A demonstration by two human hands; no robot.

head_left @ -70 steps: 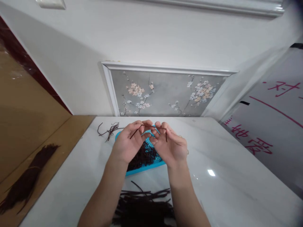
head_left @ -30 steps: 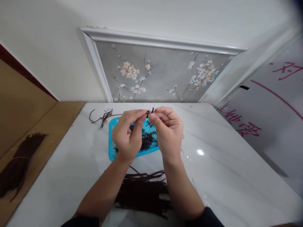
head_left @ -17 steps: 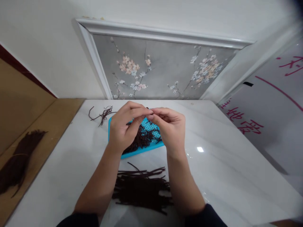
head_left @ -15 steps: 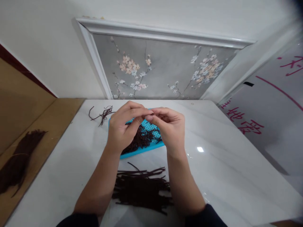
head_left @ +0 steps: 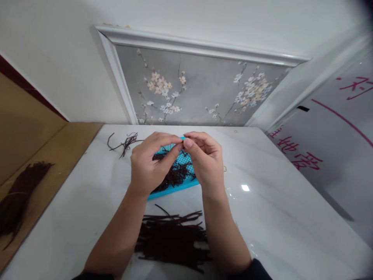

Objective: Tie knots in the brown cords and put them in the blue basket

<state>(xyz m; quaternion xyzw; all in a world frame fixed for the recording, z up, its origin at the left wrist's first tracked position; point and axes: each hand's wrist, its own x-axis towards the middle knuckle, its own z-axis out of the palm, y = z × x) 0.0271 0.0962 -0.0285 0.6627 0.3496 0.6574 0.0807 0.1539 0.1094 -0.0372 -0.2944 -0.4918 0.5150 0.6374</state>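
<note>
Over a blue perforated tray point(head_left: 175, 190), my left hand point(head_left: 150, 163) and my right hand point(head_left: 208, 161) meet at their fingertips. Both are pinched closed, thumb against fingers. Whatever they hold is too small and covered to make out. Short, curled dark-brown pieces point(head_left: 177, 174) lie heaped in the tray. Between my forearms, nearer to me, is a pile of long, straight dark-brown strands point(head_left: 171, 237) lying side by side on the white marbled table point(head_left: 262, 225).
Left of the tray lies a loose tangle of thin dark strands point(head_left: 126, 144). A banded bundle of dark strands point(head_left: 21, 194) rests on the brown board at the far left. A whiteboard with pink writing point(head_left: 326, 155) stands at right; a framed floral panel point(head_left: 201, 85) is behind.
Both hands stay pinched together above the tray, with the right thumb shifted slightly upward at the fingertips. The whole view has moved a little.
</note>
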